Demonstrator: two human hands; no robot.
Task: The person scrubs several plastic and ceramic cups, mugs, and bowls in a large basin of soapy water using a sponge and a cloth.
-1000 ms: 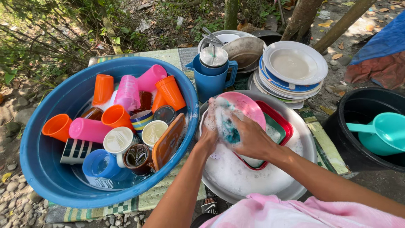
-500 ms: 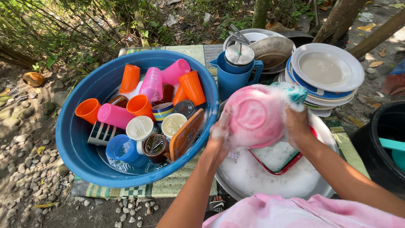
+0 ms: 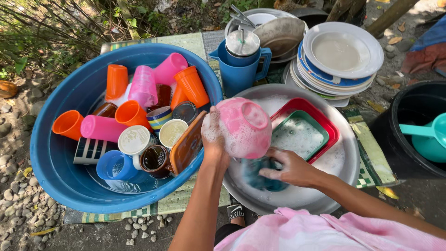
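My left hand grips a soapy pink bowl by its rim and holds it bottom-up over the edge of a wide metal basin full of suds. Just below it, my right hand presses a teal sponge down into the foam at the basin's near side. A red tray with a green tray nested in it lies in the same basin.
A big blue tub on the left holds several orange and pink cups and mugs. Behind stand a blue jug, a stack of plates and metal pans. A black bucket with a teal dipper is at the right.
The pink bowl has moved down and left, now held by my left hand alone. My right hand dropped from the bowl's top with the sponge into the suds.
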